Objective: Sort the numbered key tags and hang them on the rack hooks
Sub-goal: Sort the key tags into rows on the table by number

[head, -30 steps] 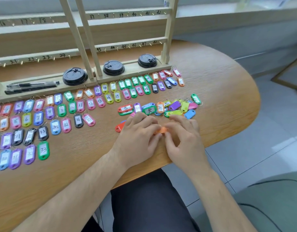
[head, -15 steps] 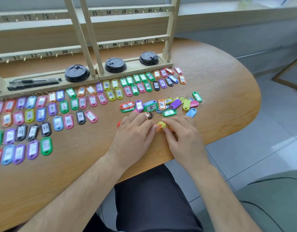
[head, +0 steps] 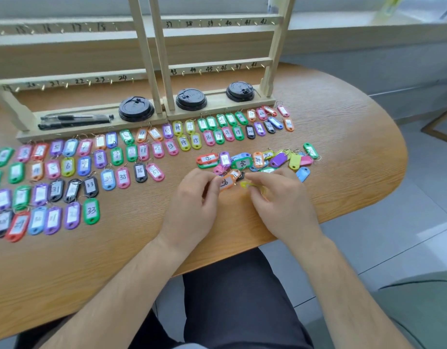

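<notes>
While both hands work just near of the loose heap of mixed-colour tags, the left hand pinches an orange plastic key tag between thumb and fingertips. The tag projects to the right of that hand, tilted, with its white paper label facing up. The handwritten number on it is too blurred to read with certainty. The right hand has its fingers curled and grips a yellow plastic tag, mostly hidden under the fingertips. The two held tags lie just beside each other, between the hands.

The heap is right of centre, its rounded oblong tags overlapping, some face down, with thin wire rings attached. To the left, sorted rows of tags lie flat and side by side, labels up.

At the far side stands a pale wooden rack of square-section rails and uprights. Its rails bear handwritten numbers and small brass-coloured hooks. No tags hang on the hooks in view. On its base sit three round black plastic cup lids and two black pens.

All rests on an oval wood-grain table, matt, with a rounded right end.
</notes>
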